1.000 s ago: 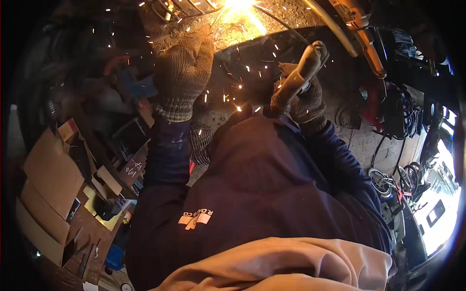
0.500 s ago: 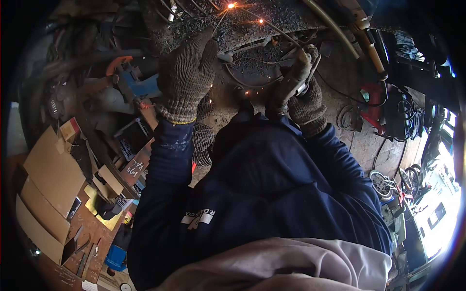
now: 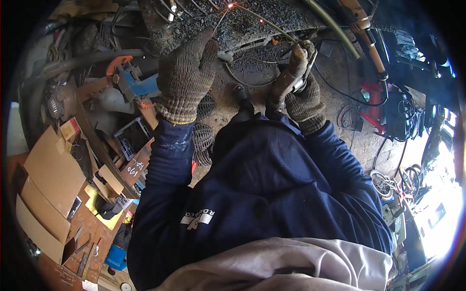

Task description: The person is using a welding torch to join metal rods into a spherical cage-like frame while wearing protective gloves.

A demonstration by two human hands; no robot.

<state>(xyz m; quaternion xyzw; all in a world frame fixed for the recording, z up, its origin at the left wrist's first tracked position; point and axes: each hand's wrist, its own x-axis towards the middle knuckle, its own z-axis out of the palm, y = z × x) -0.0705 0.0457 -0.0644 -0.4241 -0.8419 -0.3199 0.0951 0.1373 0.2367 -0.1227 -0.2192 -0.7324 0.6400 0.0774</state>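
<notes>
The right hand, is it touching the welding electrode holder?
Touching. The head view shows the gloved right hand wrapped around the handle of the welding electrode holder, fingers closed on it with no gap.

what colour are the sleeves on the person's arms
Dark navy blue, seen in the head view on the left sleeve and right sleeve.

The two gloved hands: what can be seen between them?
In the head view, between the left hand and the right hand holding the electrode holder lie gravelly ground, loose wire and a dark shoe.
</notes>
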